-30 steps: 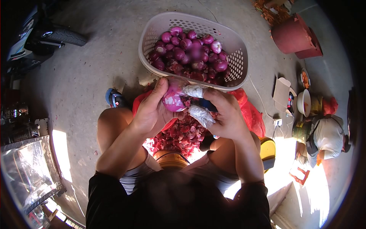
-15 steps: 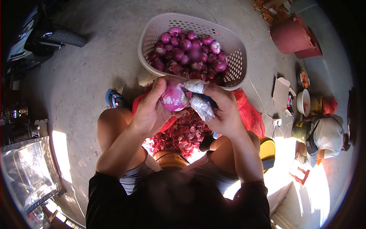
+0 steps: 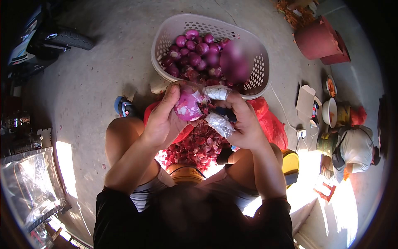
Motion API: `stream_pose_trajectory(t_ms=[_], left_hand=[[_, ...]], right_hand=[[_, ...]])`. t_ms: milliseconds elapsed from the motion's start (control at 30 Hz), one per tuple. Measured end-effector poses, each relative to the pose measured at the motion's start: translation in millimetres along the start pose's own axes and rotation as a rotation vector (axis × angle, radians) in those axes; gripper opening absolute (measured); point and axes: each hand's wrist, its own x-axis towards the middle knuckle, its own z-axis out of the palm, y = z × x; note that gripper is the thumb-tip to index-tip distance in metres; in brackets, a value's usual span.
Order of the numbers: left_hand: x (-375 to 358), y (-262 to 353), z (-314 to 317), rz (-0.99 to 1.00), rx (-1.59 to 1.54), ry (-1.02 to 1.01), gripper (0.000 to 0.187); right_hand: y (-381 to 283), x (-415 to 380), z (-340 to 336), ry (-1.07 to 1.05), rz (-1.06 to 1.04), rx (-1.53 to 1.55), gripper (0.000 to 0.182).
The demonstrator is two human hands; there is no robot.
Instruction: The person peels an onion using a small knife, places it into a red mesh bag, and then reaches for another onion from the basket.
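Note:
A red onion [image 3: 186,108] with a glossy purple side and some pale patches sits in my left hand [image 3: 161,118], whose thumb and fingers close round it. My right hand [image 3: 242,118] is at the onion's right end, its thumb and a finger wrapped in silvery tape. Torn, dark red onion skin [image 3: 205,108] shows between these two wrapped tips. Something dark lies within the curl of the right hand, too hidden to identify. Below both hands is a heap of red onion skins [image 3: 199,143], between my knees.
A perforated basket [image 3: 156,62] of red onions [image 3: 194,59] stands ahead; a blurred patch covers its right part. Red mesh sacking [image 3: 271,124] lies right of the skins. Further right are a white bowl [image 3: 330,112], a power strip [image 3: 301,133], and another person [image 3: 356,143] bent over.
My right hand's wrapped finger and thumb have shifted slightly, and more torn skin shows at the onion's right end. The left hand keeps its hold. The blur over the basket has grown.

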Motion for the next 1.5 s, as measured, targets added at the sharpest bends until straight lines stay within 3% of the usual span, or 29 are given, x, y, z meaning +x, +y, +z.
stream_pose_trajectory(t_ms=[33, 133, 533, 833, 1267, 1367, 1500], left_hand=[[0, 1, 2, 0.012, 0.010, 0.004, 0.048], [2, -3, -4, 0.079, 0.080, 0.031, 0.045], [1, -13, -9, 0.240, 0.163, 0.045, 0.037], [1, -11, -8, 0.236, 0.164, 0.031, 0.040], [-1, -15, -1, 0.306, 0.183, 0.028, 0.040], [1, -13, -3, 0.349, 0.210, -0.007, 0.040], [1, -9, -8, 0.270, 0.111, -0.054, 0.038]], right_hand=[[4, 0, 1, 0.015, -0.079, -0.029, 0.049], [4, -2, -1, -0.036, 0.011, 0.004, 0.049], [4, -2, 5, 0.047, 0.007, -0.085, 0.043], [5, 2, 18, 0.170, -0.068, 0.108, 0.037], [-2, 10, 15, 0.312, 0.063, 0.344, 0.028], [-4, 6, -1, 0.181, 0.199, 0.536, 0.042], [0, -2, -4, 0.008, 0.093, 0.245, 0.060]])
